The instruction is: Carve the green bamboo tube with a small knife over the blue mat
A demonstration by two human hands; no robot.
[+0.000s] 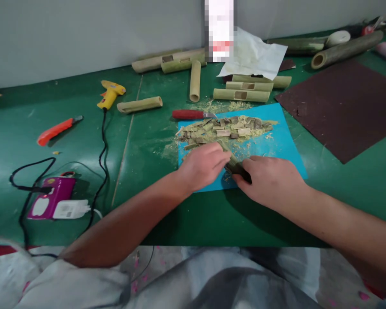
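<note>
A short greenish bamboo tube (234, 165) slants between my hands, low over a blue sheet (276, 148). My right hand (273, 178) is closed round its near end, where the dark hollow shows. My left hand (204, 165) has its fingers closed against the far part of the tube; whether it also holds something small is hidden. Just beyond my hands lie bamboo chips (225, 131) and pale shavings, heaped across the sheet. A red-handled knife (188, 114) rests at the sheet's far left edge, its tip among the chips.
Cut bamboo tubes (241, 95) lie behind the sheet, several with rectangular openings. A brown sheet (344, 111) is at right. On the left are a yellow glue gun (111, 92), an orange utility knife (56, 132) and a purple power strip (56, 197) with cords.
</note>
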